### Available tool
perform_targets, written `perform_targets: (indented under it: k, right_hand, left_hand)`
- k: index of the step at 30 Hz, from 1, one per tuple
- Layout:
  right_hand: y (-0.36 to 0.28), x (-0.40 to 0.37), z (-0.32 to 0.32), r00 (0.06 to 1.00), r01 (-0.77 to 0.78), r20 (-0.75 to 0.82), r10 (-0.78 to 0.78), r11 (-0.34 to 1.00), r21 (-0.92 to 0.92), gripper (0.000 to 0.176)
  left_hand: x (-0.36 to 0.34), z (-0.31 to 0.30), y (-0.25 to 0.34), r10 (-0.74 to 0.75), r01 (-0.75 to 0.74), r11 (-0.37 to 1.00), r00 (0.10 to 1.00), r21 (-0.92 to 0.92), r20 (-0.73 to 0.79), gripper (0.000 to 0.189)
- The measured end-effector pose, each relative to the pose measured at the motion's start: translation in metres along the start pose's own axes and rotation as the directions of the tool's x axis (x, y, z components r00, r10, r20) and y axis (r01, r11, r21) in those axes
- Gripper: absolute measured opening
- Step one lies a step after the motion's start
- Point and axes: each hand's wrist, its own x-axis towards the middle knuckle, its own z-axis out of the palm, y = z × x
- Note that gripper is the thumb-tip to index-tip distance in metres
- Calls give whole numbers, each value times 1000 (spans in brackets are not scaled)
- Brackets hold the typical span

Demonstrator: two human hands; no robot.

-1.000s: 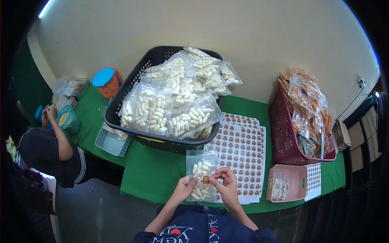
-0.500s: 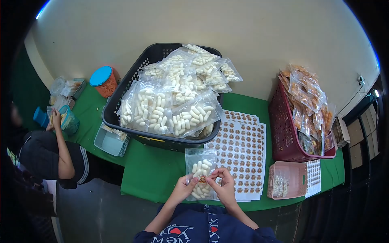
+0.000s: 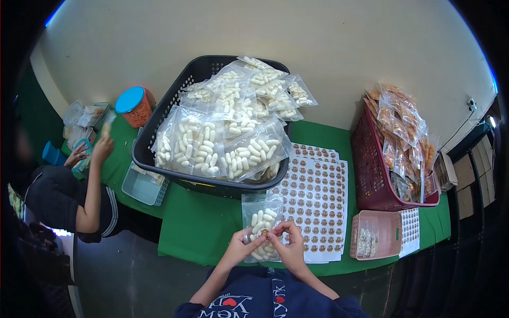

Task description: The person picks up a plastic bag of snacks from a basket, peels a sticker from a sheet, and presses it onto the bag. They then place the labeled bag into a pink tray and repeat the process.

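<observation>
A transparent zip bag point(image 3: 262, 204) of white, capsule-shaped pieces lies near the front edge of the green table. My left hand point(image 3: 239, 248) grips its left side, thumb on top and the other fingers mostly hidden. At the middle of the bag is a small brown-and-orange sticker point(image 3: 264, 232), with both thumbs at its edges. My right hand point(image 3: 291, 245) has its thumb and fingertips pinched at the sticker's right edge. Just right of the bag lie printed sheets of round stickers point(image 3: 316, 209).
Behind the bag stands a black basket point(image 3: 212, 185) heaped with similar bags. A maroon basket point(image 3: 371, 175) of orange snack bags and a pink tray point(image 3: 376, 253) are on the right. At left, a co-worker point(image 3: 87, 206) works near a blue-lidded tub point(image 3: 130, 99) and a grey tray point(image 3: 143, 193).
My hands stay almost in place, thumbs still at the sticker on the bag. The co-worker's hands have moved apart, one rising to the right with a small bag.
</observation>
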Motion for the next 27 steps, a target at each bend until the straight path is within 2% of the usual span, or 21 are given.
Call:
perform_targets:
  k: [9,15,18,21,24,26,27]
  right_hand:
    - [-5,1,1,1000,14,-18,-15,998,-56,20]
    - [-8,-3,4,994,39,-98,-53,989,-141,21]
    - [-15,-2,2,985,108,-99,-140,955,-278,21]
    - [-12,-3,5,977,118,-126,-169,935,-334,23]
    - [-1,-6,11,985,32,-166,-53,991,-129,25]
    - [-2,-5,14,976,35,-208,-58,993,-110,26]
    - [-3,-5,15,972,36,-229,-59,994,-101,27]
  left_hand:
    - [-1,0,3,-5,5,1000,1000,26,0,30]
    - [-1,0,1,9,-10,1000,1000,27,9,30]
    - [0,0,0,14,-14,999,1000,30,6,31]
    - [1,0,-2,14,-15,999,1000,35,5,31]
    - [3,1,-4,51,-51,998,999,48,5,32]
    - [4,1,-5,94,-94,994,996,60,9,32]
    - [3,1,-2,67,-67,997,998,41,4,32]
